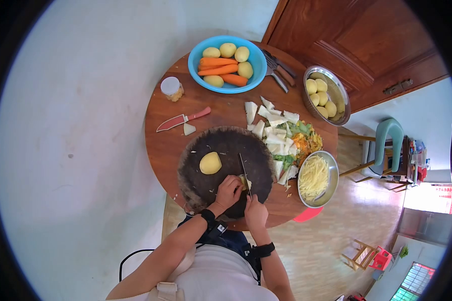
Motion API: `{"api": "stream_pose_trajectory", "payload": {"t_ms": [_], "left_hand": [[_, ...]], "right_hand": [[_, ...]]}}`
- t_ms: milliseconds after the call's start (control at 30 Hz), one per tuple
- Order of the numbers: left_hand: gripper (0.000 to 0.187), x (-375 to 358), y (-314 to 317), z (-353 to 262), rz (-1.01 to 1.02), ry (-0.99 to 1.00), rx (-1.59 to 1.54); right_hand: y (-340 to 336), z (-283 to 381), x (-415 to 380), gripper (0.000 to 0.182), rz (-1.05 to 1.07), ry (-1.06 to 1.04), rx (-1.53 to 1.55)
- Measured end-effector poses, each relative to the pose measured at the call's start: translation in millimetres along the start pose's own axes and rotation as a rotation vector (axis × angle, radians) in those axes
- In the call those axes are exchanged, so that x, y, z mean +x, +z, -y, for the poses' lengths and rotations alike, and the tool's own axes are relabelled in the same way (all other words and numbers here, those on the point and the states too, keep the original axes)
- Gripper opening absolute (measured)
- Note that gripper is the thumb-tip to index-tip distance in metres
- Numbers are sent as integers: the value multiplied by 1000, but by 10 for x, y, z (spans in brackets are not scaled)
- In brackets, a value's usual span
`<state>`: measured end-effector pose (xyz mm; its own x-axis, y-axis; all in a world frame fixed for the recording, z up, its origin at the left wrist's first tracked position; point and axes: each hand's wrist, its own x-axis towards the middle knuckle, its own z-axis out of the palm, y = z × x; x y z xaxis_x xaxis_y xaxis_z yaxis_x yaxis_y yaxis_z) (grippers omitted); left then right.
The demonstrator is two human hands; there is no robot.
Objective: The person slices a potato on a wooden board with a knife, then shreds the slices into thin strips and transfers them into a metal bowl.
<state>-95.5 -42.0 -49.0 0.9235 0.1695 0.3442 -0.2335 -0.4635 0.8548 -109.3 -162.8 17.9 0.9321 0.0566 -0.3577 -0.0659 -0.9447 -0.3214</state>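
A round dark chopping board (198, 185) lies at the near side of the wooden table. My right hand (256, 213) is wrapped round the handle of a kitchen knife (243, 166), its blade seen almost edge-on and pointing away from me. Beside the blade, the curled fingers of my left hand (228, 191) press a cut potato piece (244, 181) against the board; the fingers partly hide it. Farther left on the board rests a peeled potato (210, 163), apart from both hands. A few thin scraps stick to the wood.
Right of the board stand a metal bowl of potato strips (314, 176) and piled white vegetable pieces and peelings (281, 133). Behind are a blue basin (192, 62) with carrots and potatoes, a steel bowl of potatoes (342, 103), a red knife (178, 120) and a lidded jar (172, 89).
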Motion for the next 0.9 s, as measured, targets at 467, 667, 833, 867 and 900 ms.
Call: {"api": "stream_pose_trajectory", "payload": {"t_ms": [467, 667, 833, 867, 900], "left_hand": [[13, -11, 5, 5, -3, -2, -15], [13, -27, 23, 28, 1, -12, -12], [13, -20, 19, 14, -7, -22, -21], [13, -18, 3, 18, 0, -12, -31], [13, -32, -3, 32, 4, -15, -31]], "right_hand": [[30, 16, 40, 30, -34, -41, 0], [11, -53, 92, 31, -66, -24, 57], [-57, -34, 6, 30, -32, -66, 16], [5, -14, 61, 30, -25, -42, 1], [43, 16, 89, 30, -19, -17, -15]]}}
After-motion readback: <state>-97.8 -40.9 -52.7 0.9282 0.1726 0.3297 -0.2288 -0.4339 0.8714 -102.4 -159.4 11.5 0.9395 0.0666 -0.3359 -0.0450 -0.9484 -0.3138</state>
